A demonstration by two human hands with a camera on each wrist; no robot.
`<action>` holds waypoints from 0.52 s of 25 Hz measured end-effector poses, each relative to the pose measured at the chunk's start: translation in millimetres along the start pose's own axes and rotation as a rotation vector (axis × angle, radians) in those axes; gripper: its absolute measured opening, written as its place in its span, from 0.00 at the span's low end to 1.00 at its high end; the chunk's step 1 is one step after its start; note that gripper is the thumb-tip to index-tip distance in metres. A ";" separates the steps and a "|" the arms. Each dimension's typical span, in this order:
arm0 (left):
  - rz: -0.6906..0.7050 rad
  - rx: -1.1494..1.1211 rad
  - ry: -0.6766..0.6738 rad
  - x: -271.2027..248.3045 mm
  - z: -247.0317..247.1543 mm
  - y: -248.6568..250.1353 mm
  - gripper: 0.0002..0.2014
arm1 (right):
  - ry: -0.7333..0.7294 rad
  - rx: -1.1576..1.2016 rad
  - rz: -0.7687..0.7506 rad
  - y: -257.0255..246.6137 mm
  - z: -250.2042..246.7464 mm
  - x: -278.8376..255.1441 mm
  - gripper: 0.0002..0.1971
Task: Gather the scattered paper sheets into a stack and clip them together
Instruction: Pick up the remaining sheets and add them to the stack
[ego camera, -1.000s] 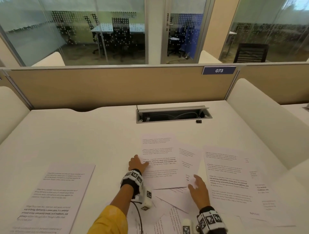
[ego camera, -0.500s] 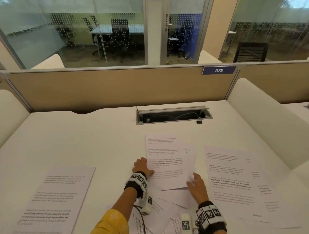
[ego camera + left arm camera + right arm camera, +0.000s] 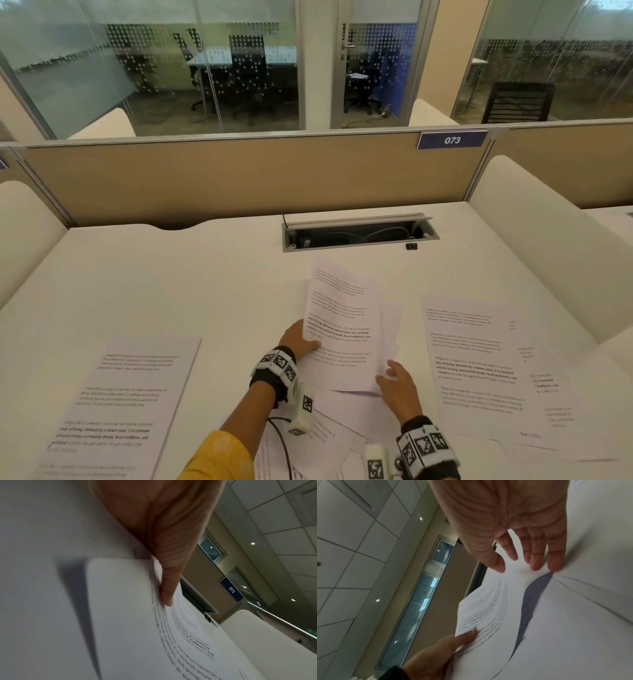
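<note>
White table (image 3: 171, 274) carries the held sheet (image 3: 342, 329) with its long axis pointing away from the person, the left hand (image 3: 296, 341) pinching its left edge, the right hand (image 3: 397, 387) released with fingers on its near right corner, while the binder clip (image 3: 410, 245) lies beyond, nearer the right hand.

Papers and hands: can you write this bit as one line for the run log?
phase: gathering | left hand: pinches middle sheets | right hand: open, fingertips on those sheets | binder clip: untouched by cable tray
</note>
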State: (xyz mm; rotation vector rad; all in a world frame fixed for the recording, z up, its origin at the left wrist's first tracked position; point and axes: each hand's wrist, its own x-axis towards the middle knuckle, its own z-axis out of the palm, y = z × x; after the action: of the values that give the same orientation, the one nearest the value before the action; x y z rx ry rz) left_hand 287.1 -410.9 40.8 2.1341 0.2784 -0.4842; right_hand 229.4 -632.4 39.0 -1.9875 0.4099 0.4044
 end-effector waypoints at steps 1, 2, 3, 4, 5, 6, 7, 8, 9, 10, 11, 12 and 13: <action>0.044 -0.015 -0.021 -2.7 -1.9 -2.0 0.27 | 0.007 0.007 0.012 1.6 0.4 1.7 0.23; 0.077 -0.040 -0.029 -10.0 -5.7 -0.5 0.28 | 0.015 0.014 0.025 2.2 1.1 1.8 0.23; 0.095 -0.083 -0.024 -15.4 -9.7 0.3 0.28 | 0.022 0.026 0.032 3.3 1.5 3.1 0.23; 0.105 -0.132 -0.016 -21.0 -14.6 1.5 0.29 | 0.028 0.037 0.047 3.2 2.3 3.8 0.23; 0.112 -0.168 -0.017 -26.8 -19.7 2.6 0.29 | 0.036 0.049 0.060 3.8 3.6 5.0 0.23; 0.131 -0.192 -0.017 -31.1 -24.0 3.3 0.29 | 0.043 0.062 0.074 3.6 4.5 5.6 0.23; 0.155 -0.198 -0.013 -34.5 -28.5 2.6 0.29 | 0.049 0.076 0.082 4.4 6.2 6.3 0.23; 0.187 -0.200 -0.005 -38.9 -32.4 3.3 0.29 | 0.059 0.091 0.086 4.2 7.3 6.2 0.23; 0.215 -0.200 0.007 -43.6 -37.6 4.4 0.29 | 0.068 0.109 0.083 3.2 8.9 6.3 0.23; 0.242 -0.209 0.019 -48.2 -42.5 5.2 0.28 | 0.074 0.131 0.084 -0.1 10.0 4.4 0.23; 0.256 -0.227 0.027 -51.3 -46.9 5.2 0.28 | 0.073 0.160 0.081 -3.1 10.7 3.0 0.22; 0.269 -0.249 0.030 -55.0 -52.1 3.9 0.28 | 0.059 0.195 0.082 -7.6 12.9 0.4 0.22; 0.282 -0.269 0.030 -58.1 -55.8 2.9 0.28 | 0.041 0.235 0.086 -11.2 14.6 -1.1 0.22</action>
State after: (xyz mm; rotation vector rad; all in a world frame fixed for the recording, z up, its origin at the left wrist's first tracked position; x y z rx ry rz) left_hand 249.2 -367.7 97.4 1.8800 0.0519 -0.2357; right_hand 232.0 -614.4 42.2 -1.7567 0.5445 0.3531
